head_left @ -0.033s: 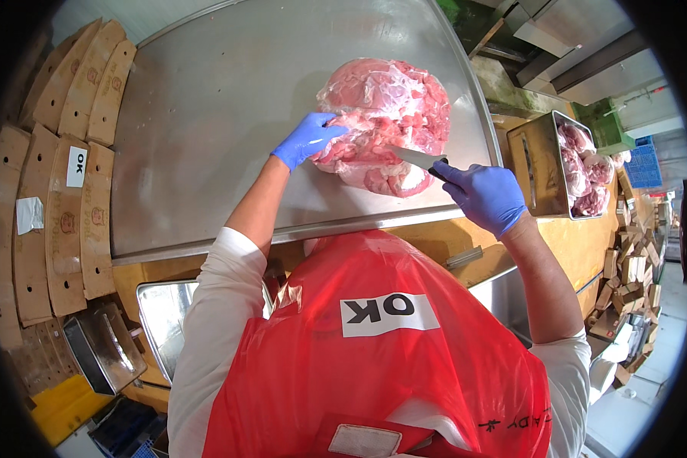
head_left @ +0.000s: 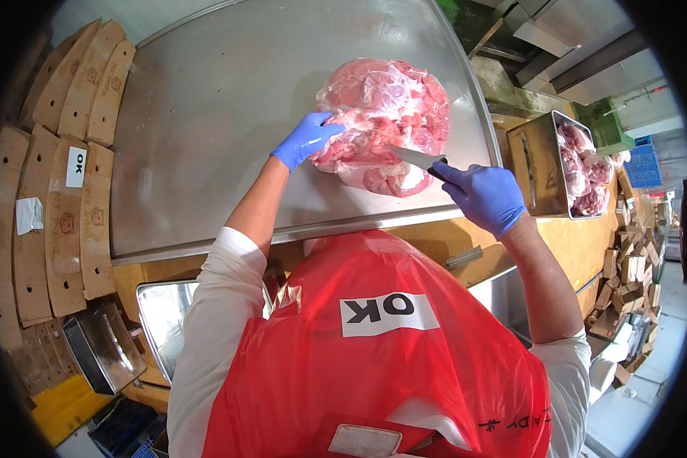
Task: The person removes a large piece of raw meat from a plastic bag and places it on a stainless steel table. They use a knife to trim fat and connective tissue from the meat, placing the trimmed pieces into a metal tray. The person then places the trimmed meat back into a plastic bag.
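A large slab of raw pink meat (head_left: 389, 88) with white fat lies on the steel table (head_left: 214, 130), right of its middle. My left hand (head_left: 307, 140), in a blue glove, grips the meat's left edge, its fingertips partly hidden in the folds. From the right, my gloved right hand (head_left: 487, 197) is closed round the black handle of a knife (head_left: 420, 159). The blade points left, and its tip meets the meat's cut surface near the middle.
Stacked cardboard boxes (head_left: 67, 221) line the left side. At the right stands a deep metal tray (head_left: 538, 172) with several pieces of meat. The table's raised rim (head_left: 298, 231) runs between me and the meat. Metal pans (head_left: 164, 324) sit below, at the lower left.
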`<state>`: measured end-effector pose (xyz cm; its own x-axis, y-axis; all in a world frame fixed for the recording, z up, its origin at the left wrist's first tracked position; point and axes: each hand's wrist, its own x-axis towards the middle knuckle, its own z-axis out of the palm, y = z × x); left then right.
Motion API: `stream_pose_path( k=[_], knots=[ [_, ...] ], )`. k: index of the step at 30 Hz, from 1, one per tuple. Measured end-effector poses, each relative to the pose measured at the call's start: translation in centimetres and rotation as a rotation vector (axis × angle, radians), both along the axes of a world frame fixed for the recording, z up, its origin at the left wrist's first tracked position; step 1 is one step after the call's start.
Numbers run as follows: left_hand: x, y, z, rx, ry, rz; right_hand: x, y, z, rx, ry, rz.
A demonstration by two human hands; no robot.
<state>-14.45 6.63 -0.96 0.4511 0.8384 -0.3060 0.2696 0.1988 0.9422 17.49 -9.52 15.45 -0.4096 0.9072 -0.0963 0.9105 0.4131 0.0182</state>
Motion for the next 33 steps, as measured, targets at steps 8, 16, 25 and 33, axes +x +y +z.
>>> stream_pose_path(
  k=[8, 16, 25, 33],
  knots=[
    [0.3, -1.2, -5.3, 0.322, -0.076, 0.148, -0.8, 0.0, 4.9, -0.077, -0.132, 0.002],
    [1.1, -3.5, -5.9, 0.298, -0.044, 0.142, -1.9, 2.6, 11.9, -0.057, -0.109, -0.014],
    [1.5, -3.9, -6.9, 0.298, -0.004, 0.172, -7.7, 10.0, 11.8, -0.231, -0.553, 0.152],
    [1.6, -4.9, -6.3, 0.401, -0.022, 0.203, -11.5, 13.7, 13.9, -0.283, -0.533, 0.291]
  ],
)
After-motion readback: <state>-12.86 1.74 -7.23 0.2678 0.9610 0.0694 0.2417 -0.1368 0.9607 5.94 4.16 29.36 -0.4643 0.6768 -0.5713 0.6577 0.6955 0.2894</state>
